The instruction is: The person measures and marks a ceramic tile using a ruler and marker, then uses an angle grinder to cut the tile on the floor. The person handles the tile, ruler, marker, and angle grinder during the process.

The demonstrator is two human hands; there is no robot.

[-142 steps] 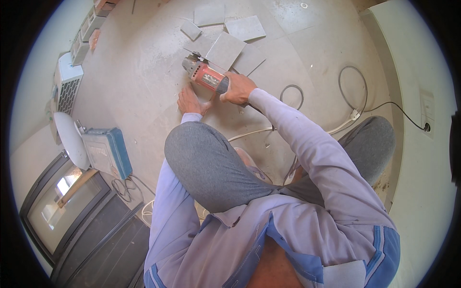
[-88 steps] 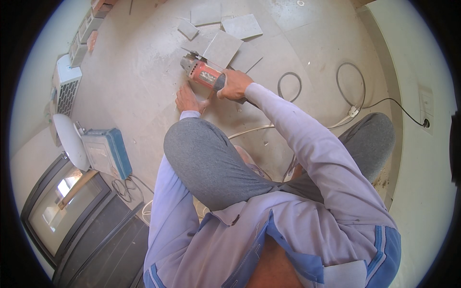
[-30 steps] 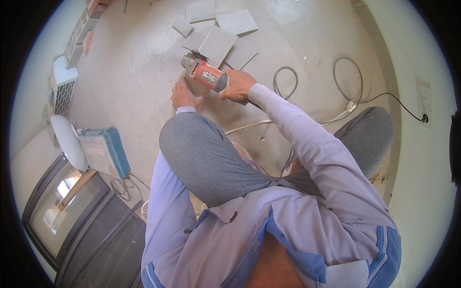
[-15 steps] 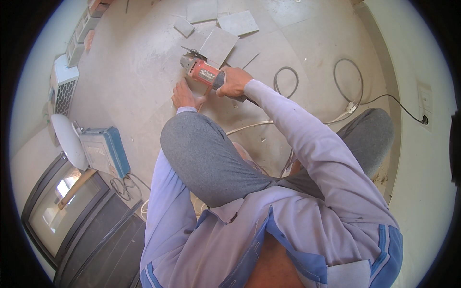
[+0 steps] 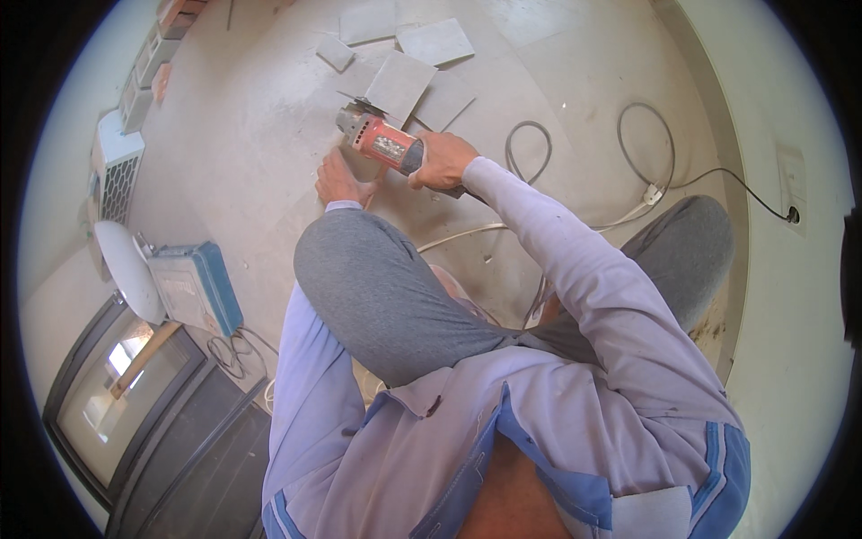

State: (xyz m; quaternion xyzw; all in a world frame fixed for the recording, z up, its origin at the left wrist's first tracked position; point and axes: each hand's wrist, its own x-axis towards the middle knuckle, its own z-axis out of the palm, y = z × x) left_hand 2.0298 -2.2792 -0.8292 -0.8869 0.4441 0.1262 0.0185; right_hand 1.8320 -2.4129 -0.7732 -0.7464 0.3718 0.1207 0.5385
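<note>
My right hand (image 5: 445,160) is wrapped round the dark rear grip of a red angle grinder (image 5: 388,146) with a grey head. Its thin dark disc (image 5: 364,103) is at the far end, beside the square grey tiles. My left hand (image 5: 342,180) is low over the floor, just left of and nearer than the grinder's body. Its fingers are bent, with the thumb near a narrow orange-brown edge (image 5: 381,174) under the grinder. What that hand grips is mostly hidden.
Several grey tiles (image 5: 400,85) lie beyond the grinder. A grey cable (image 5: 530,126) loops on the right, with a white connector (image 5: 653,194) and a wall socket (image 5: 793,214). On the left are a blue-and-grey case (image 5: 211,283), blocks (image 5: 136,99) and a dark-framed panel (image 5: 117,386).
The view has shifted slightly, and the grey tile right of the grinder shows more clearly. Both hands and the grinder keep nearly the same places.
</note>
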